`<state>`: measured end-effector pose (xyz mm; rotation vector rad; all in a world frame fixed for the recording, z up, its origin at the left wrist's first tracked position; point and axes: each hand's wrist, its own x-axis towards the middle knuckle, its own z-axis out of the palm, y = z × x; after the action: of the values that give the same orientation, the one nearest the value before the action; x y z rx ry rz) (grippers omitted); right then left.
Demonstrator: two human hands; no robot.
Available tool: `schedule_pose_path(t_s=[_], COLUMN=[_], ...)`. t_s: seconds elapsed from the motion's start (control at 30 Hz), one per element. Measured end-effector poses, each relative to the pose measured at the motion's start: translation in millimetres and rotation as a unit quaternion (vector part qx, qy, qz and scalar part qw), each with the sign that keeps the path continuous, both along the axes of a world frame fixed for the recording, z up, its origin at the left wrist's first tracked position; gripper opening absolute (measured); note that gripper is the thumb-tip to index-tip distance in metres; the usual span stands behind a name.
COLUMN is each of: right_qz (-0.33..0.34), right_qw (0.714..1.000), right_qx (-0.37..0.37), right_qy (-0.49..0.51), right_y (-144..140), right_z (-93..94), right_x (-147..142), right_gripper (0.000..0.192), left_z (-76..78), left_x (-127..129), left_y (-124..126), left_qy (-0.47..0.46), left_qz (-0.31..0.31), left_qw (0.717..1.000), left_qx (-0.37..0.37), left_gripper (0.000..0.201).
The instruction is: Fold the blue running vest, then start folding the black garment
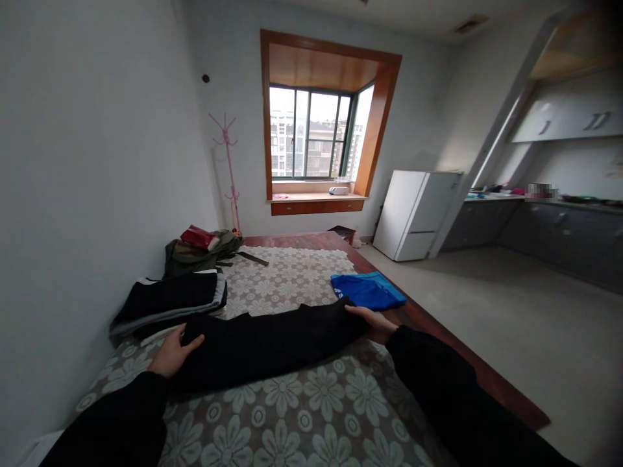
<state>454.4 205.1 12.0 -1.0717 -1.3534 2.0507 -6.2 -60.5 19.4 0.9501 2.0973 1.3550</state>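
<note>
While laid out long across the floral bedspread [311,415] in the head view, black garment [272,344] folded into a narrow strip, spanning the bed from near the wall side to the edge by the floor. Left hand [171,351] at one end, thumb over the cloth and fingers [163,370] seemingly under or against its edge; grasping or merely pressing, cannot tell. Right hand [374,323] at the other end, flat and released, fingers resting on the fabric's corner rather than clenched around it.

Soft, limp and light by the look of it: likely to sag and unfold if lifted from the middle, so best taken at both ends or along the folded edge, where the hands sit now. Not slippery, not fragile.

Just beyond the right hand, folded blue garment [367,290], near but apart from the black strip. Behind the left hand, stack of dark folded clothes [170,301] touching or almost touching the strip. Farther back, olive bag [195,253] with red pouch [199,237] on top; contents of both hidden. White fridge [413,214] shut.
</note>
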Motion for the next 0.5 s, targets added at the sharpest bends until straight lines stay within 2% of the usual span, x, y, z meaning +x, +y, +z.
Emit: schedule_pose_path(t_s=[0.13, 0.2, 0.23, 0.3, 0.37, 0.43, 0.5], right_qz=[-0.019, -0.041, -0.054, -0.067, -0.062, -0.069, -0.055], right_qw=[0.984, 0.971, 0.965, 0.946, 0.916, 0.889, 0.833], right_qx=[0.167, 0.225, 0.253, 0.312, 0.367, 0.410, 0.488], right_qy=[0.050, 0.069, 0.047, -0.050, -0.149, -0.192, -0.255], right_y=[9, 17, 22, 30, 36, 39, 41], right_z=[15.8, 17.2, 15.7, 8.5, -2.1, -11.8, -17.4], right_x=[-4, -3, -3, -2, -1, 0, -1], right_gripper=[0.057, 0.061, 0.060, 0.062, 0.069, 0.075, 0.068], left_z=[18.6, 23.6, 23.4, 16.9, 4.3, -9.6, -19.8], left_x=[-20, -34, -39, -44, -42, -36, -30], left_y=[8, 13, 16, 21, 23, 22, 22], left_qy=[0.090, 0.165, 0.192, 0.223, 0.241, 0.271, 0.314], left_qz=[0.032, 0.042, 0.043, 0.041, 0.032, 0.013, -0.004], left_qw=[0.995, 0.985, 0.981, 0.973, 0.968, 0.959, 0.945], left_qx=[0.032, 0.020, 0.005, -0.033, -0.065, -0.087, -0.089], left_gripper=[0.073, 0.074, 0.074, 0.071, 0.068, 0.065, 0.060])
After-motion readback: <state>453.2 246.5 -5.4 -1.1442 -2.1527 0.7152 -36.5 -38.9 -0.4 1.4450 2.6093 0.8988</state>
